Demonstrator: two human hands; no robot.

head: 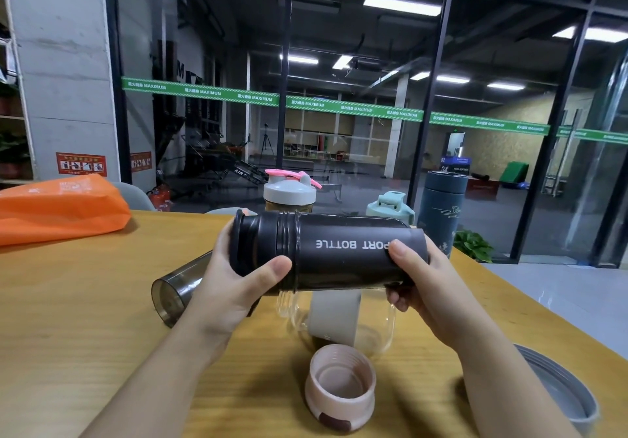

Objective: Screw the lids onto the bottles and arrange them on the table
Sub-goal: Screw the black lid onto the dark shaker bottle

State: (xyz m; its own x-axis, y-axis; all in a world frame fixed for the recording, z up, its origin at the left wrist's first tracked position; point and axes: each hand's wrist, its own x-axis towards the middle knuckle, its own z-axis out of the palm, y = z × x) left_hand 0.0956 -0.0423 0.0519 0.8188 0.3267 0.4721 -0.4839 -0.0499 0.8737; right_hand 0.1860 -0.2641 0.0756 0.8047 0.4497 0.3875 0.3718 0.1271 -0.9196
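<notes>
Dark bottle (343,256): smoky plastic, held sideways above the wooden table (68,301), lettering upside down.
Left hand (234,288): forearm reaching up from below, fingers and thumb wrapped round the black lid (253,245) at the bottle's left end.
Right hand (416,279): curled round the bottle's base end, thumb on top.
Pink lid (339,386): open side up on the table, near the person.
Clear bottle (339,318): lying under the held one.
</notes>
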